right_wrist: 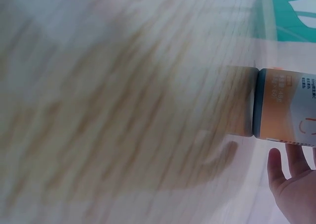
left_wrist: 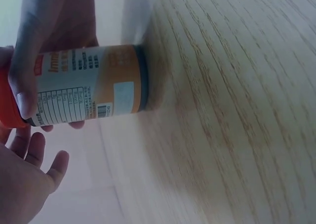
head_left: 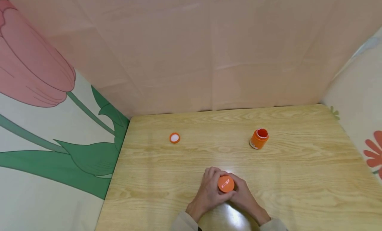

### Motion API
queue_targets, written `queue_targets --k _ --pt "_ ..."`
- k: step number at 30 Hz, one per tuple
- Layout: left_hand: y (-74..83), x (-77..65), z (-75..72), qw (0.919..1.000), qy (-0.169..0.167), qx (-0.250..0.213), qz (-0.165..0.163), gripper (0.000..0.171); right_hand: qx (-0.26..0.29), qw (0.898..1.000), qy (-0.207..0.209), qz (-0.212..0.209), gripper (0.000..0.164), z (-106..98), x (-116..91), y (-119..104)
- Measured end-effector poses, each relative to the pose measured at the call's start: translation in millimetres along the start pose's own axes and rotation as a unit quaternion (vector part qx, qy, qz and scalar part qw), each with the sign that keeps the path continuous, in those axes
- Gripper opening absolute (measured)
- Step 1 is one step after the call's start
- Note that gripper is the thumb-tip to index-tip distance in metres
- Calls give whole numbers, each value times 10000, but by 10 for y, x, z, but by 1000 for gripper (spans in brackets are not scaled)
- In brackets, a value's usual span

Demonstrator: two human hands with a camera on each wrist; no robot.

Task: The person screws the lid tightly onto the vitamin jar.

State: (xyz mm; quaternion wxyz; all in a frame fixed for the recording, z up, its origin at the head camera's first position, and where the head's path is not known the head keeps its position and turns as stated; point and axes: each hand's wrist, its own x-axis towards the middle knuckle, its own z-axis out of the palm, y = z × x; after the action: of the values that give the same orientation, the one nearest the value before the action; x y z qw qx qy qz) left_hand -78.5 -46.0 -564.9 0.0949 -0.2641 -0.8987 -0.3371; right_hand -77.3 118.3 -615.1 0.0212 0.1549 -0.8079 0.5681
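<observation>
A supplement bottle [left_wrist: 89, 85] with an orange lid [head_left: 225, 184] stands upright on the table between both hands. Its label is white and orange with small print and a barcode; a dark band runs round its base. My left hand [head_left: 209, 188] holds the orange lid, thumb and fingers curled about its rim. Around the bottle's upper body, just under the lid, my right hand [head_left: 242, 195] grips with its thumb along the label. In the right wrist view, the bottle's lower part [right_wrist: 284, 105] shows, with right-hand fingers [right_wrist: 296, 159] beside it.
Farther back on the right of the wooden table [head_left: 298, 178] stands an uncapped orange jar [head_left: 258, 139], its red inside showing. A small orange cap [head_left: 174, 137] with a white liner lies inside-up at the back left. A pinkish cloth [head_left: 179, 58] hangs behind the table.
</observation>
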Motion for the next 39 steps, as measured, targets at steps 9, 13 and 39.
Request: queue_targets --k 9,13,39 --pt "-15 17 0 9994 20 -113 319 51 99 10000 4 -8 56 -4 0 9" --pt "-15 12 -4 9991 -58 -104 399 53 67 9999 63 40 56 6 -4 0" --pt "7 2 41 9983 228 522 112 70 -87 9998 -123 -165 53 -20 5 -31"
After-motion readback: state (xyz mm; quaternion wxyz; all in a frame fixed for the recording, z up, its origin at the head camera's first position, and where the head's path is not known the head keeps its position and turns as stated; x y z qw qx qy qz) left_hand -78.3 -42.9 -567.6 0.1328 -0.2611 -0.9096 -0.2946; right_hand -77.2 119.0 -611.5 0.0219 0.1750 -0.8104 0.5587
